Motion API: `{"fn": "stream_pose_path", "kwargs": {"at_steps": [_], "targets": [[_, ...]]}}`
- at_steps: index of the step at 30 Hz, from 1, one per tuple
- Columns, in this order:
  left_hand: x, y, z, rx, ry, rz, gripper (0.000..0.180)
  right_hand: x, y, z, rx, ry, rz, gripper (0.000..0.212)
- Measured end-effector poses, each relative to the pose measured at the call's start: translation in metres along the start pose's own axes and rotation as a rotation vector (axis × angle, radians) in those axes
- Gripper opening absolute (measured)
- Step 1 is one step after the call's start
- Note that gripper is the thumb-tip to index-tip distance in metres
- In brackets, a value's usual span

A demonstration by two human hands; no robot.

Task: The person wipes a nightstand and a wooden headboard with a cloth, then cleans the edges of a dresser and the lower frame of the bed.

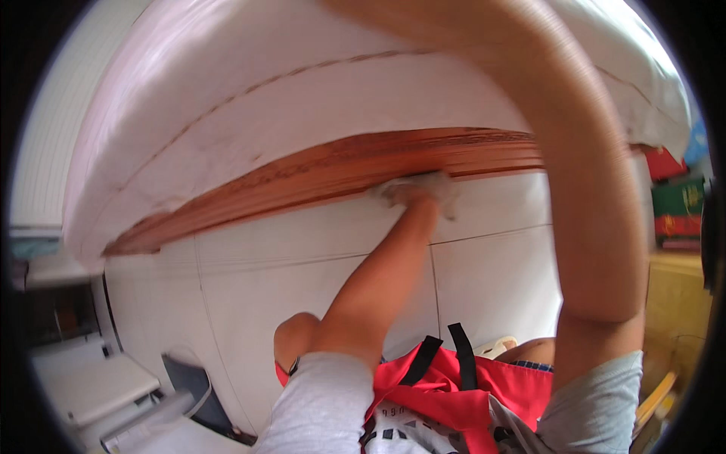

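Observation:
My left hand (417, 198) is pressed low against the reddish-brown wooden bed rail (302, 184), just above the floor. In it is a crumpled pale grey cloth (435, 181), its loose ends hanging out around the fingers, which are blurred and partly hidden. My right arm (594, 174) arches up across the right side and over the bed cover. Its hand lies beyond the top edge, out of sight. A pinkish-white bed cover (318, 113) with a thin stitched line hangs over the rail.
White tiles (302, 280) run below the bed. A white printer-like machine (106, 386) and a dark panel (193, 390) stand at the lower left. On the right are red and green boxes (677, 198) over a yellow wooden cabinet (681, 295). Red fabric (454, 371) covers my lap.

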State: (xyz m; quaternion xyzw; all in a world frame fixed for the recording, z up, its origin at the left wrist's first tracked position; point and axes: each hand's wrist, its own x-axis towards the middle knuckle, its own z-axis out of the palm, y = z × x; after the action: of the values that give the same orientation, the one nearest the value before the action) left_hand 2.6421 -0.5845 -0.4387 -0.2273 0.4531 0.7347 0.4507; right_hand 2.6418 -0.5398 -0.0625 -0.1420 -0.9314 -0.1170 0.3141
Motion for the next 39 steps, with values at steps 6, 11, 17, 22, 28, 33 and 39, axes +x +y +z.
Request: {"fn": "stream_pose_path", "kwargs": {"at_steps": [6,11,17,22,28,33,39], "targets": [[0.014,0.063,-0.049,0.064,0.035,0.089,0.066,-0.104,-0.047,0.053,0.471,0.772,0.124,0.008],[0.0,0.071,-0.046,0.179,0.065,0.104,0.067,-0.255,-0.106,0.144,1.387,0.333,1.452,0.023],[-0.036,0.072,-0.05,0.563,0.12,0.088,0.067,-0.278,-0.135,0.211,1.839,-0.163,1.907,0.057],[-0.113,0.089,-0.019,1.502,-0.061,0.079,0.06,-0.255,-0.138,0.245,2.487,0.358,1.635,0.073],[-0.256,0.132,0.039,1.851,-0.707,1.092,0.029,-0.275,-0.11,0.255,2.065,0.356,1.893,0.04],[-0.287,0.244,0.087,1.868,-0.445,2.76,0.028,-0.282,-0.057,0.223,1.857,0.567,2.058,0.057],[-0.237,0.299,0.097,1.901,-0.134,2.276,0.061,-0.362,0.043,0.229,1.701,1.093,1.775,0.059]]}}
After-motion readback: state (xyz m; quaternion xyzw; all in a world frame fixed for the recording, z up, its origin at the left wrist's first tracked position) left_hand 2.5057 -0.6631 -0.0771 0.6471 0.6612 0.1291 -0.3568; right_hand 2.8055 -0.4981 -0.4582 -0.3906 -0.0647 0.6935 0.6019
